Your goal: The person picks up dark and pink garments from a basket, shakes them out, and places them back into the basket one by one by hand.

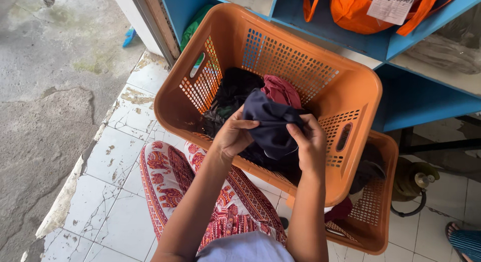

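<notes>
at centre frame, left hand (233,136) and right hand (306,141) pinch a navy garment (273,124) over the orange basket (345,81); better gripped at its edges.

The large orange perforated plastic laundry basket (320,86) looks smooth with a faint sheen. In it, the soft matt navy-blue cloth garment (273,126) is pinched by the left hand (233,136) and right hand (308,144), beside a matt maroon cloth piece (281,90). Nearer, the red patterned woven trousers (170,179) look matt. The white floor tiles (107,156) at left are glazed but cracked and stained; farther left, the grey concrete ground (45,106) is rough.
</notes>
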